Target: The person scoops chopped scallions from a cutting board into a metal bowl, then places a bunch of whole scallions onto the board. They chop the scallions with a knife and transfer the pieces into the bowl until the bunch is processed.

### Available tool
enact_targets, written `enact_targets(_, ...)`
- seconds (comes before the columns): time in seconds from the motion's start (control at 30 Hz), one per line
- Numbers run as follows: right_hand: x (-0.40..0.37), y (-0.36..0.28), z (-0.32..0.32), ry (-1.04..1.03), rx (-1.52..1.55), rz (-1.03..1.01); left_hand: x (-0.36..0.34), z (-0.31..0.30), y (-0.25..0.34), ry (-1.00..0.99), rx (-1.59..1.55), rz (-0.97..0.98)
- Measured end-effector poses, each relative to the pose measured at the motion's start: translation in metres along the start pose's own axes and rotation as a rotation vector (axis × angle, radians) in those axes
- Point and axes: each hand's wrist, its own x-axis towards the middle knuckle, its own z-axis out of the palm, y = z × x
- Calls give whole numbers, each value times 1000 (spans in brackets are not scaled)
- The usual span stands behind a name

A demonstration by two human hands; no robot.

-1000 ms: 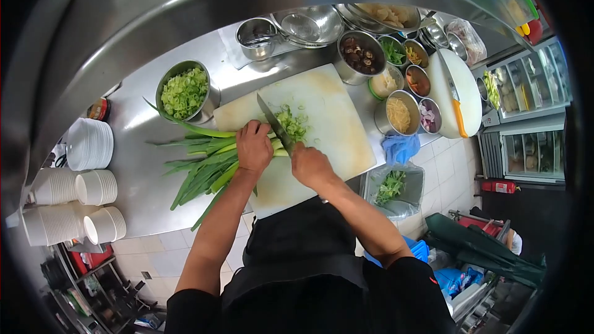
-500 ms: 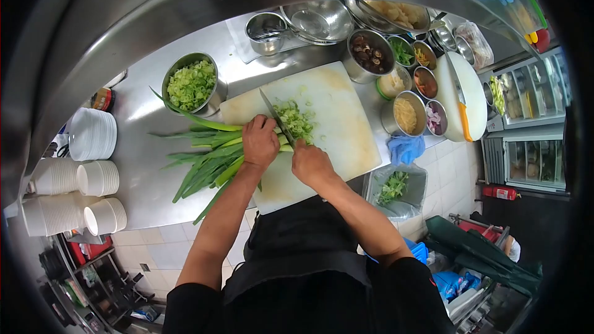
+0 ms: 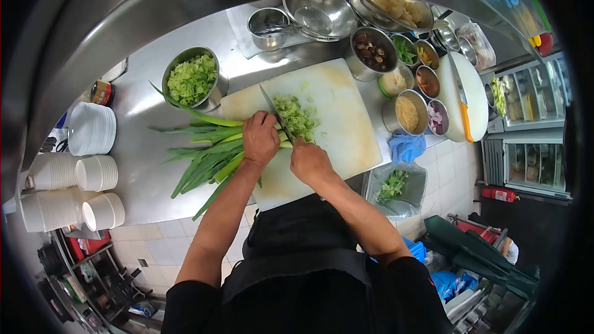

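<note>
Stainless-steel worktop (image 3: 142, 108) bears a rectangular white cutting board (image 3: 346, 130); long green scallions (image 3: 207, 164) cross its left edge, clasped by the left hand (image 3: 260, 139). Slicing seems in hand: the right hand (image 3: 312, 164) grips a grey steel knife (image 3: 276, 111) beside chopped green pieces (image 3: 297, 119); further cuts call for steady feeding.

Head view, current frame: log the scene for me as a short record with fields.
Left hand: curled over green stalks
Right hand: gripping knife by its handle
Blade: between the left hand and chopped pieces
Cutting board: under the chopped pieces; stalks extend past its edge over the metal counter
Metal pot: holds chopped greens
Round white board: orange-handled knife lies on it
</note>
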Motion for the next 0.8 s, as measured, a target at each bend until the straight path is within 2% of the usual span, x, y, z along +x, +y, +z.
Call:
enact_targets(0.13,-17,8,-25,13,-20,-30,-3,2,5,49,-41,-16)
enact_targets(0.23,-53,-7,-54,-76,-36,-2,-5,3,2,48,-38,-41)
enact_targets(0.33,-44,-11,-37,-126,-48,-7,-5,2,2,12,-23,-51)
enact_targets(0.47,0,-2,2,-27,6,23,-6,1,2,38,-22,-19)
enact_targets(0.67,-42,-6,-51,-81,-54,22,-7,3,2,82,-50,-42)
enact_targets(0.8,-50,-7,-36,-102,-48,7,-7,4,1,70,-45,-65)
